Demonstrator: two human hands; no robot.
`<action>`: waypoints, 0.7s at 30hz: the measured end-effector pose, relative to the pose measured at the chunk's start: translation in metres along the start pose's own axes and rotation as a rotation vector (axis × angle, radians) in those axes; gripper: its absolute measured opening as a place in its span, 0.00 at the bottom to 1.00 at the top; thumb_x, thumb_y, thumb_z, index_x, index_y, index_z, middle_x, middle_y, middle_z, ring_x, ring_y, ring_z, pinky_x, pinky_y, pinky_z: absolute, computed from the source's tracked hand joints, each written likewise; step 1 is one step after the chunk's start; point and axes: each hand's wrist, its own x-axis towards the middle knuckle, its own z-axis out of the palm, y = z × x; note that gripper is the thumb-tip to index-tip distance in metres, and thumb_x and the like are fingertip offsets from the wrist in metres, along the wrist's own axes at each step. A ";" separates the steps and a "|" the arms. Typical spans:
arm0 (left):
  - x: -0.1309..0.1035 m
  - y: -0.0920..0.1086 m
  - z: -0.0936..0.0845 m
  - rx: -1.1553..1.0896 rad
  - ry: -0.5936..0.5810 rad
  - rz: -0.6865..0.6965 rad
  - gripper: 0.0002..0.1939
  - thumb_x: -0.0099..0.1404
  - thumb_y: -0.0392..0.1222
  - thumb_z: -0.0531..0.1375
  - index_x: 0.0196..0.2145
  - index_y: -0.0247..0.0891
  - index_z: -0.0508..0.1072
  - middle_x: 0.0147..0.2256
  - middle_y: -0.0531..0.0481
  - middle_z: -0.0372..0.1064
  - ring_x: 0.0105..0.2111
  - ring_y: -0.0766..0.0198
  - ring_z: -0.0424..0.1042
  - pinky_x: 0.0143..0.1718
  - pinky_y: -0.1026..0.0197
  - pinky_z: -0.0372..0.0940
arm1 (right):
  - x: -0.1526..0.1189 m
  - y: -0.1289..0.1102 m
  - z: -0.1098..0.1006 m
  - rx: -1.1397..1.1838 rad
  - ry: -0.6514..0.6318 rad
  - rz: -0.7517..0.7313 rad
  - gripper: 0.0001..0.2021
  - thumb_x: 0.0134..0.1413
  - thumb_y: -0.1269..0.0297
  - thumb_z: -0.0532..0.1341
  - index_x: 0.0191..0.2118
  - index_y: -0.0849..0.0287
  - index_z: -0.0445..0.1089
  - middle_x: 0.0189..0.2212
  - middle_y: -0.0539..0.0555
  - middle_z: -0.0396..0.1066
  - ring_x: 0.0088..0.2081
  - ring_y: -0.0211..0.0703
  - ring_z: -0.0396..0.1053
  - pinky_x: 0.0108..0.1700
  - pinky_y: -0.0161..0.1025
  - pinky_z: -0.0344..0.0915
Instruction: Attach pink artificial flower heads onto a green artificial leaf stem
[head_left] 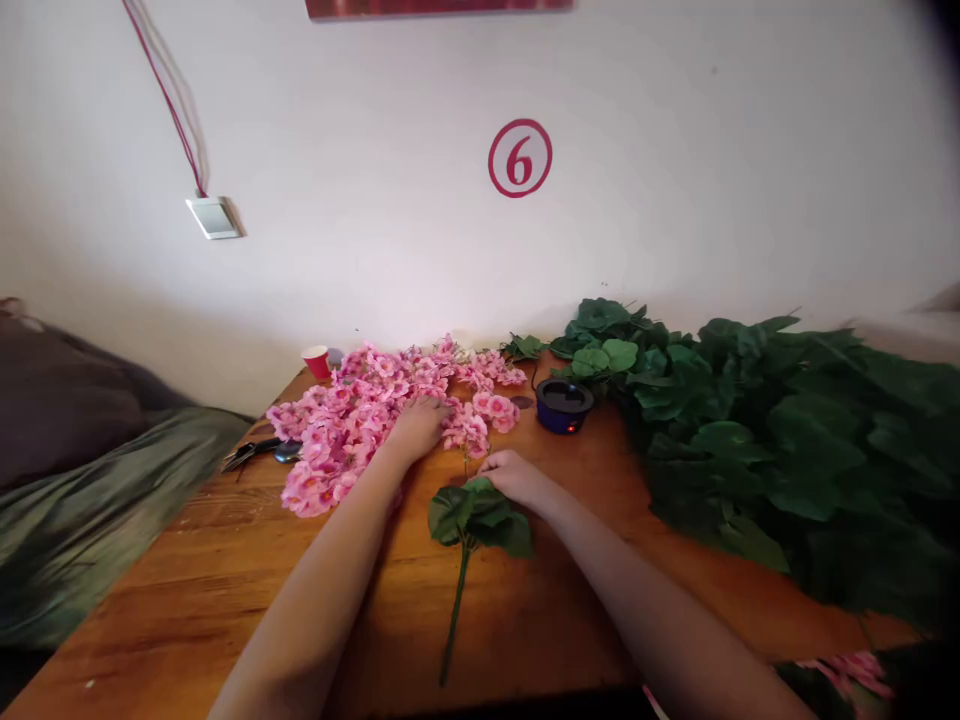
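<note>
Now, my left hand (417, 428): it is lying on the pile of pink flowers (360, 425), fingers bent down into the blooms; I cannot tell if it is pinching one yet.
My right hand (512, 474): it is curling its grip around the top of the green stem (456, 610), just above the leaves (480, 515).
Where the stem is: it is lying flat on the tabletop (225, 560), between my two arms, leafy end pointing at the wall.
How it is feeling, I think: light and bendy, with soft floppy leaves that are easy to squash.
Where to hold: on the thin stiff stalk, not on the leaves or petals.
Flowers: soft and light, likely to come apart if I am pulling hard.
Nearby: a dark blue pot (564, 404) is sitting just behind my right hand, a big heap of green leaves (772, 440) is filling the right side, and a red cup (317, 361) is standing by the wall.
</note>
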 end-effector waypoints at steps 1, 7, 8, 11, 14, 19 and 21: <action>0.001 0.000 -0.001 0.001 -0.005 -0.013 0.20 0.66 0.34 0.55 0.54 0.44 0.74 0.47 0.42 0.72 0.53 0.53 0.67 0.58 0.51 0.59 | 0.002 0.002 0.001 0.010 0.019 -0.025 0.02 0.42 0.71 0.65 0.25 0.63 0.72 0.19 0.49 0.70 0.22 0.36 0.64 0.27 0.31 0.59; 0.001 0.000 -0.009 0.015 -0.006 -0.126 0.14 0.65 0.34 0.54 0.39 0.40 0.80 0.38 0.41 0.76 0.45 0.53 0.72 0.52 0.53 0.62 | 0.016 0.010 0.005 0.064 0.114 -0.173 0.07 0.45 0.65 0.65 0.26 0.61 0.69 0.22 0.48 0.69 0.26 0.39 0.66 0.30 0.34 0.60; 0.001 0.001 -0.011 0.017 0.005 -0.143 0.14 0.65 0.34 0.54 0.37 0.39 0.80 0.38 0.41 0.76 0.44 0.53 0.72 0.52 0.53 0.62 | 0.017 0.010 0.006 0.068 0.121 -0.209 0.08 0.45 0.63 0.66 0.26 0.61 0.68 0.23 0.48 0.69 0.27 0.39 0.66 0.31 0.34 0.61; -0.001 0.004 -0.020 0.024 0.077 -0.200 0.15 0.68 0.38 0.52 0.34 0.37 0.80 0.37 0.39 0.76 0.43 0.51 0.73 0.50 0.52 0.63 | 0.017 0.006 0.006 0.066 0.143 -0.306 0.11 0.48 0.58 0.65 0.28 0.60 0.69 0.25 0.48 0.69 0.29 0.38 0.66 0.34 0.34 0.60; -0.003 0.007 -0.037 0.021 0.198 -0.262 0.18 0.71 0.39 0.49 0.37 0.34 0.79 0.38 0.36 0.75 0.44 0.48 0.72 0.50 0.50 0.62 | 0.014 0.001 0.004 0.044 0.194 -0.361 0.13 0.51 0.54 0.63 0.29 0.60 0.70 0.25 0.49 0.69 0.30 0.39 0.65 0.34 0.34 0.58; -0.007 0.023 -0.085 -0.208 0.522 -0.322 0.18 0.73 0.47 0.51 0.41 0.34 0.76 0.40 0.42 0.76 0.43 0.54 0.73 0.47 0.56 0.64 | 0.005 -0.006 -0.002 -0.002 0.403 -0.415 0.15 0.56 0.51 0.59 0.31 0.59 0.71 0.28 0.50 0.70 0.32 0.40 0.65 0.36 0.35 0.58; -0.012 0.040 -0.103 -0.556 0.695 -0.299 0.15 0.69 0.50 0.57 0.38 0.36 0.76 0.36 0.47 0.76 0.37 0.59 0.73 0.42 0.59 0.65 | 0.003 -0.010 -0.008 0.084 0.473 -0.440 0.17 0.56 0.47 0.58 0.32 0.58 0.69 0.29 0.51 0.69 0.32 0.41 0.65 0.36 0.35 0.59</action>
